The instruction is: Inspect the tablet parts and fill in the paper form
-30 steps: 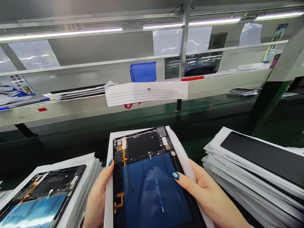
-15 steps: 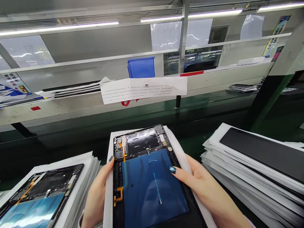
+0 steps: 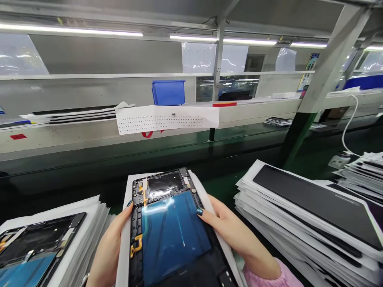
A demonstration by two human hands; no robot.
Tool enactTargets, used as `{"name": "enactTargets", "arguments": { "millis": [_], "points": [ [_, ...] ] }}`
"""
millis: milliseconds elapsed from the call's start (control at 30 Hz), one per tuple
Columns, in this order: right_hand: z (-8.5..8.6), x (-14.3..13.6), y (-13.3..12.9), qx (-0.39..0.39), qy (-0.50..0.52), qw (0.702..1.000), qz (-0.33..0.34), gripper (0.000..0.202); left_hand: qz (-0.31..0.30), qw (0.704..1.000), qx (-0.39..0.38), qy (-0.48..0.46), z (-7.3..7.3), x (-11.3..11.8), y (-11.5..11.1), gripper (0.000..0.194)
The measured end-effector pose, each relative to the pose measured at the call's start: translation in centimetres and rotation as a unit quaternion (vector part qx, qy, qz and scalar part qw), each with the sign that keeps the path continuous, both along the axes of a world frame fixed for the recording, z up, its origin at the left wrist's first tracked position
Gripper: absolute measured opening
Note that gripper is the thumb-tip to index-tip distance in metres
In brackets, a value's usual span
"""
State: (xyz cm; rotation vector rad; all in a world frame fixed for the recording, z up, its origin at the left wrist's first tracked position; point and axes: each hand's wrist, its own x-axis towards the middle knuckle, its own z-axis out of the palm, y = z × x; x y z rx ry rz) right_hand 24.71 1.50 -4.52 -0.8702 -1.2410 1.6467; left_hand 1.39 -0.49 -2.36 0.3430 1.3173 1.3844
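Observation:
Between my two hands is an uncovered tablet (image 3: 176, 239) with a blue battery, orange ribbon cables and a black frame. A white foam sheet (image 3: 123, 235) lies under it and shows along both sides. My left hand (image 3: 109, 239) grips the left edge, its thumb on the frame near the upper corner. My right hand (image 3: 230, 227) grips the right edge, the thumb lying over the battery's upper right part. The fingers beneath are hidden.
At left stands a stack of white sheets (image 3: 92, 227) topped by another open tablet (image 3: 38, 243). On the right, a stack of sheets (image 3: 269, 215) bears a black panel (image 3: 314, 203). Behind runs a shelf with a hanging paper (image 3: 167, 119) and a blue bin (image 3: 169, 92).
The view has turned to the right, bringing more of the right stack and a white cable into sight. Both hands keep their hold on the tablet.

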Motion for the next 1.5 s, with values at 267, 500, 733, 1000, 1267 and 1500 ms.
{"name": "enactTargets", "arguments": {
  "millis": [267, 500, 733, 1000, 1267, 1500],
  "points": [
    [-4.9, 4.0, -5.8, -0.091, -0.160, 0.975, 0.121, 0.052, -0.078, 0.995, -0.041, 0.036, -5.4, -0.4, -2.8, 0.040],
    [-7.3, 4.1, -8.8, -0.112, -0.279, 0.947, 0.109, 0.054, -0.178, 0.930, 0.012, 0.321, -9.7, -2.1, -5.3, 0.079],
    [-8.8, 4.4, -9.5, -0.129, -0.273, 0.950, 0.087, 0.062, -0.143, 0.905, 0.033, 0.400, -10.9, -1.6, -5.7, 0.090],
    [-11.3, 7.0, -12.9, -0.162, -0.111, 0.976, 0.096, 0.063, -0.120, 0.878, 0.049, 0.460, -11.9, -1.8, -5.0, 0.085],
    [-12.6, 8.2, -9.7, -0.048, -0.209, 0.976, 0.023, 0.060, -0.080, 0.890, 0.016, 0.449, -11.4, -1.4, -4.8, 0.082],
    [-15.0, 4.1, -3.6, 0.279, -0.510, 0.810, -0.077, 0.061, -0.021, 0.881, 0.003, 0.473, -13.2, -1.5, -8.1, 0.075]
  ]
}}
